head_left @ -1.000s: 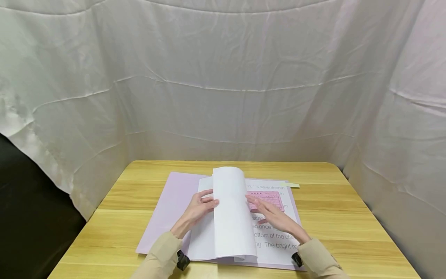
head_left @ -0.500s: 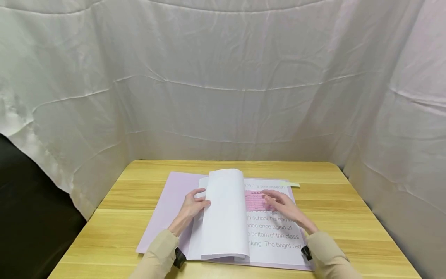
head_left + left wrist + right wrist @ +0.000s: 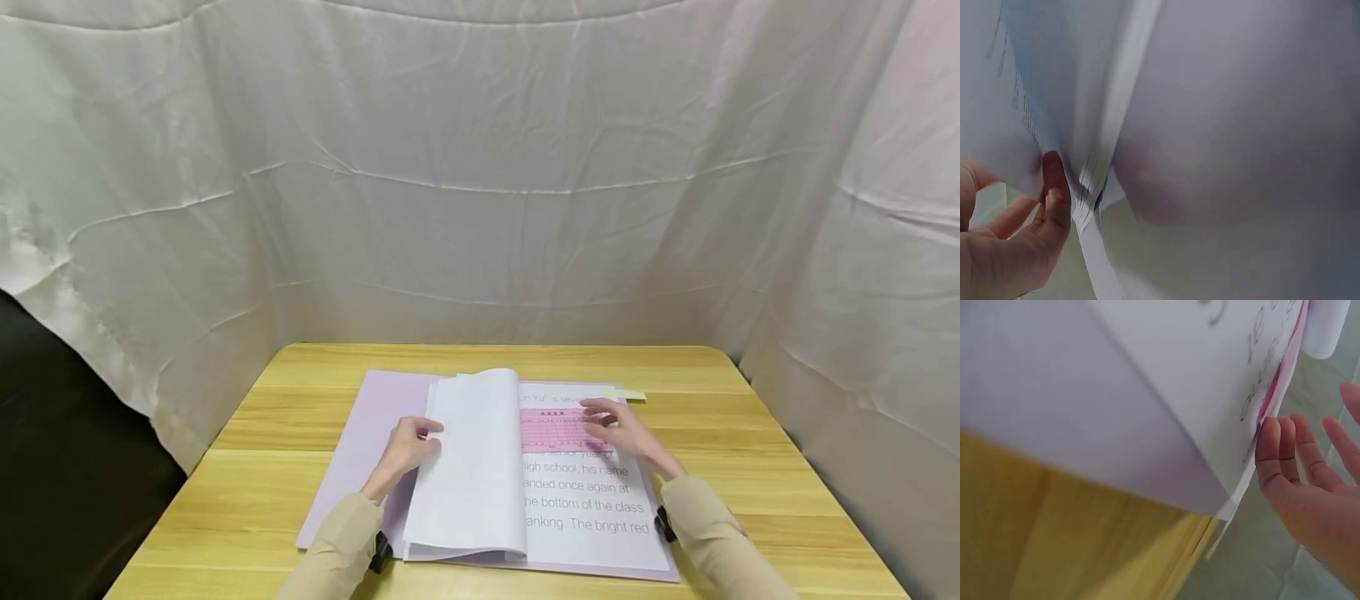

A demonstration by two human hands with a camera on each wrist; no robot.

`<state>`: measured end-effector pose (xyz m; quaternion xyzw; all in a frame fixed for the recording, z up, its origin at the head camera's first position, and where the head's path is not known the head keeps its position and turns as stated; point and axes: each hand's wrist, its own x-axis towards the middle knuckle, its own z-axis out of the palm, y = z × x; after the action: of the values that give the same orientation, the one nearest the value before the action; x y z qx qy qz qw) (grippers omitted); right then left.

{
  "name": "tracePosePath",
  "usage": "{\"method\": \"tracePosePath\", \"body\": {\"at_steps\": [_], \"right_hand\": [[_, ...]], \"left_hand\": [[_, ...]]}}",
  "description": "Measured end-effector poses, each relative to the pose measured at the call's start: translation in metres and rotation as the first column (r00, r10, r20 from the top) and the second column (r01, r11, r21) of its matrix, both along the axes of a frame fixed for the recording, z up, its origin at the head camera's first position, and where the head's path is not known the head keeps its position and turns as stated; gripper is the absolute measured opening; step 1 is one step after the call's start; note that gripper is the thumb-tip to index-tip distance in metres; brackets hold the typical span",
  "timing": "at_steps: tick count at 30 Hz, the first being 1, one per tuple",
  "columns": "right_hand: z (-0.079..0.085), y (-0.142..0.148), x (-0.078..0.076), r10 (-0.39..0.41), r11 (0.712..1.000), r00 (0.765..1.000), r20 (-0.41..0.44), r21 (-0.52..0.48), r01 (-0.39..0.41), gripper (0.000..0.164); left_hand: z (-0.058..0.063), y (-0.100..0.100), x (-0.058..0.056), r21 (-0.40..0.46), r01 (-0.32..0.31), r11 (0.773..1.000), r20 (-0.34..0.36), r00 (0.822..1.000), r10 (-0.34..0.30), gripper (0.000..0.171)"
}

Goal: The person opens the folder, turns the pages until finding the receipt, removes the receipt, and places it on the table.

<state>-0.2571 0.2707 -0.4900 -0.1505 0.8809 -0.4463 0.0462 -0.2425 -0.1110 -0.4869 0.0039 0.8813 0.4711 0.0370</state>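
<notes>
A book with a lilac cover (image 3: 375, 417) lies spread on the table. My left hand (image 3: 405, 454) is at the outer edge of a turned white page (image 3: 476, 467). In the left wrist view the fingers (image 3: 1055, 187) and thumb pinch that edge, with the page between them. A pink printed slip (image 3: 551, 429) with a grid lies across the upper right page (image 3: 585, 500), over large printed text. My right hand (image 3: 626, 433) is over the slip's right end, fingers apart and loosely bent. The right wrist view has the fingertips (image 3: 1269, 428) beside the slip's pink edge.
A pale yellow tab (image 3: 632, 396) sticks out from the top right of the page. The wooden table (image 3: 750, 483) extends around the book. Pale grey cloth (image 3: 480, 167) hangs behind and at both sides. Something black (image 3: 67, 467) is at the far left.
The left hand has drawn the lifted page leftward and lower, uncovering more text and more of the pink slip. The right hand has moved right, from the page's edge to the slip's right end.
</notes>
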Motion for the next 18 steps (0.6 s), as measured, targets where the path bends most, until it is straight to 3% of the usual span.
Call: {"method": "tracePosePath", "body": {"at_steps": [11,18], "right_hand": [[-0.008,0.009,-0.018,-0.026,1.0,0.994,0.11,0.018,0.025,0.059],[-0.011,0.013,-0.026,-0.04,0.999,0.983,0.179,0.035,0.034,0.063]], "left_hand": [[-0.002,0.005,0.004,-0.172,0.126,0.977,0.009,0.992,-0.127,0.065],[-0.003,0.007,0.005,-0.291,0.16,0.943,0.008,0.986,-0.165,0.076]]}}
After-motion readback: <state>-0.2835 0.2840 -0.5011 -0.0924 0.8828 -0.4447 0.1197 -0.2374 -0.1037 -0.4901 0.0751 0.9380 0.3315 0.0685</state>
